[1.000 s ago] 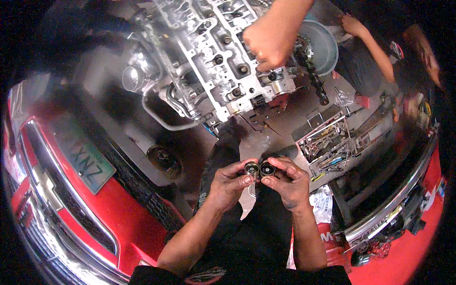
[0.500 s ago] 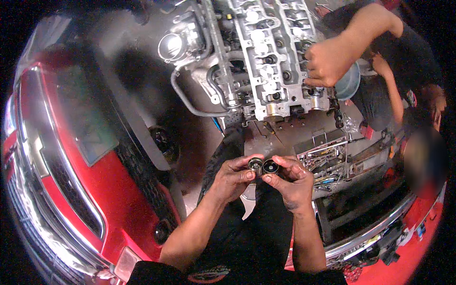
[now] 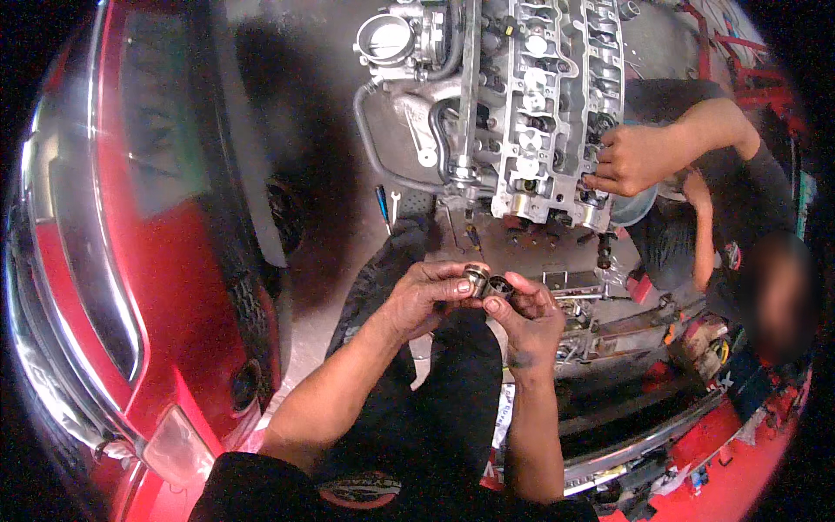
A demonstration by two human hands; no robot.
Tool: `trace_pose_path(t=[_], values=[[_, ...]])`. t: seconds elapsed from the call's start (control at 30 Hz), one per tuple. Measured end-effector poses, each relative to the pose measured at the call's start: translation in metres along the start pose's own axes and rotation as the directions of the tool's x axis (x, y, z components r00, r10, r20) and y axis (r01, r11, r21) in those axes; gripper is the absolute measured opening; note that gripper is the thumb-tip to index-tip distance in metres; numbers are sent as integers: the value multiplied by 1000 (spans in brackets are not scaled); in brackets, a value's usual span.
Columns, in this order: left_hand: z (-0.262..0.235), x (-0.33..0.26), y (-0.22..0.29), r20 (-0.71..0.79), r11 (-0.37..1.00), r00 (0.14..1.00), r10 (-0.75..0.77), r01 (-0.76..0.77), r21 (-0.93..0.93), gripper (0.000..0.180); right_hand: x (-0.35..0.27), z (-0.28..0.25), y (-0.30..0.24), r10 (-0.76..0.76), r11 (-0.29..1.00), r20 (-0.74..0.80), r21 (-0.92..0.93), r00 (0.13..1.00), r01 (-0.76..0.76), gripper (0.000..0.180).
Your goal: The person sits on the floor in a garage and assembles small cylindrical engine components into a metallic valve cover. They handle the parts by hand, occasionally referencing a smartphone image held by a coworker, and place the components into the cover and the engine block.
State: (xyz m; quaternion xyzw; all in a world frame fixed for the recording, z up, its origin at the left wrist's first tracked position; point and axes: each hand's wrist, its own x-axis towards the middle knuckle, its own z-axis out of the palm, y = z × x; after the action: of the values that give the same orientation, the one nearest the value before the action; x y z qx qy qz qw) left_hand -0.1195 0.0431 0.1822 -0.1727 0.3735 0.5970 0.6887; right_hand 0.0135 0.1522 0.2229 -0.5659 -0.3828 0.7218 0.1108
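Between the thumb and fingers of my left hand (image 3: 426, 296) is a small shiny metal valve tappet (image 3: 475, 277), shaped like a short cup and tilted so that its side shows. My right hand (image 3: 532, 322) pinches a second, similar tappet (image 3: 501, 287), its dark hollow end turned up. The two tappets are side by side, touching or nearly so, in front of my body. Beyond my hands stands an engine with an exposed aluminium cylinder head (image 3: 557, 161), showing rows of round bores. Another person's hand (image 3: 631, 161) rests at its right edge.
A red car front (image 3: 191, 287) fills the left side. A blue-handled screwdriver (image 3: 381, 204) and a wrench (image 3: 396, 207) lie on the floor left of the engine. Tools lie in a tray (image 3: 570, 283) at the right, above a long chrome-edged car part (image 3: 644, 435). A bucket (image 3: 633, 207) stands behind the co-worker's arm.
My view has shifted, so the engine sits further right. The tappet in my left hand has tipped and now shows its side. Both hands still hold their tappets close together.
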Motion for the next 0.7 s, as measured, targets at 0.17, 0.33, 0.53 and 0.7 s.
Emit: trace_pose_path(t=[0.17,0.33,0.53,0.7], values=[[-5,7,-10,30,1000,1000,4,-4,19,46,-2,-8,5,-26,999,-19,-41,999,25,43],[-6,8,-12,21,998,999,-26,25,49,44,-2,-13,12,-31,999,-21,16,999,31,43],[-1,15,-16,-7,992,1000,-8,9,125,42,-2,-19,16,-100,993,7,-69,995,101,47],[3,19,-19,-15,992,998,-67,68,103,39,0,-33,21,-211,927,119,-290,970,237,36]])
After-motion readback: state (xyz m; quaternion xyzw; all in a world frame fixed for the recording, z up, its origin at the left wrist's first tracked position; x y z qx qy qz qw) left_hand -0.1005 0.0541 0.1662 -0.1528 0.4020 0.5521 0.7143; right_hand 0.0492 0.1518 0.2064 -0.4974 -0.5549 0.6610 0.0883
